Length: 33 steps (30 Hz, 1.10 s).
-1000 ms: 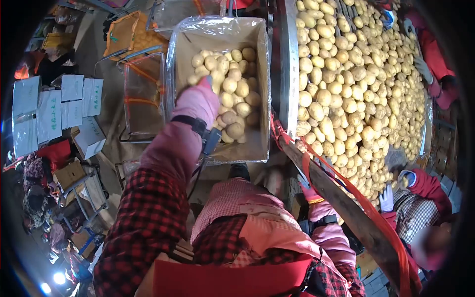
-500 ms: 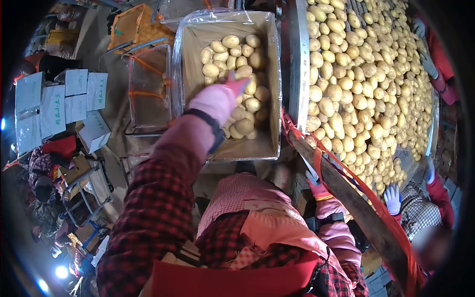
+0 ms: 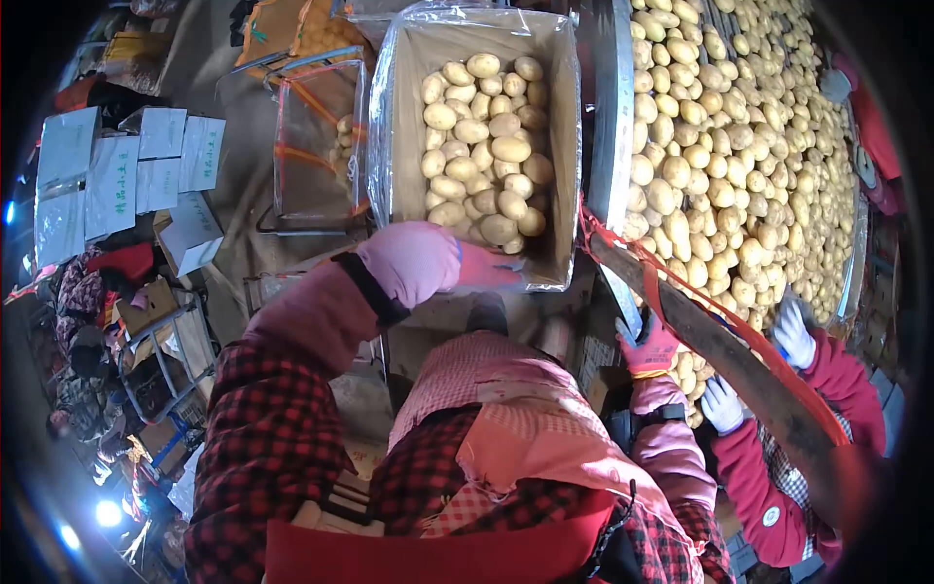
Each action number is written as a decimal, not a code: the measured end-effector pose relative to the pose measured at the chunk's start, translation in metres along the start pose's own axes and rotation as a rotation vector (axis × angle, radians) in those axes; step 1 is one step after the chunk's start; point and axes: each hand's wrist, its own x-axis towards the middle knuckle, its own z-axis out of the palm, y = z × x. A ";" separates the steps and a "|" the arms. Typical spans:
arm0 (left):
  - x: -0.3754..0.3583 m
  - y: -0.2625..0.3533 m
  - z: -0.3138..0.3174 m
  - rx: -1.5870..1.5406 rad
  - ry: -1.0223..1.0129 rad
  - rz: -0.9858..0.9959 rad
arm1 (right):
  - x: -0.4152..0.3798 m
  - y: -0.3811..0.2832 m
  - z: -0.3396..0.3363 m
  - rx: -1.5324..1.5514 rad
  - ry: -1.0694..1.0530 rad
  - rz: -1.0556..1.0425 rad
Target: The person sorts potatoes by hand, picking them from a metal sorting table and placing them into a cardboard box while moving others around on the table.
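Observation:
My left hand (image 3: 486, 266), in a pink glove, lies at the near edge of a plastic-lined cardboard box (image 3: 562, 209). Its fingers stretch to the right, and nothing shows in them. Many pale potatoes (image 3: 472, 130) are heaped in that box, just beyond the hand. My right hand (image 3: 650, 347), in a pink glove with blue fingertips, is beside the lower end of the metal table edge (image 3: 611, 117). Its fingers look apart and hold nothing I can see; the strap-wrapped bar partly hides them.
A sorting table heaped with potatoes (image 3: 720, 165) runs along the right. A wooden bar (image 3: 720, 350) with red straps crosses its near corner. Co-workers' gloved hands (image 3: 722, 405) work beside it. Stacked white cartons (image 3: 112, 185) and a plastic-lined crate (image 3: 316, 156) stand to the left.
My left hand has drawn back from the middle of the potatoes to the box's near edge. The view has shifted, and a co-worker's arms at the right have reached in farther.

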 end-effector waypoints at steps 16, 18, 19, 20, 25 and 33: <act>-0.093 0.020 -0.086 -0.242 0.271 -0.546 | 0.009 -0.015 -0.012 0.042 0.132 -0.061; -0.095 -0.017 -0.085 -0.670 0.395 -0.584 | 0.005 -0.012 -0.011 0.040 0.064 -0.035; -0.105 -0.022 -0.090 -0.820 0.473 -0.565 | 0.003 -0.012 -0.015 -0.008 0.010 -0.041; -0.124 -0.009 -0.104 -0.843 0.578 -0.489 | 0.004 -0.014 -0.017 0.067 -0.004 -0.004; -0.162 -0.021 -0.074 -1.216 1.134 -0.309 | 0.002 -0.006 -0.008 0.006 0.110 -0.052; -0.153 0.015 -0.028 -1.322 1.007 -0.458 | -0.001 -0.014 -0.017 0.048 0.134 -0.046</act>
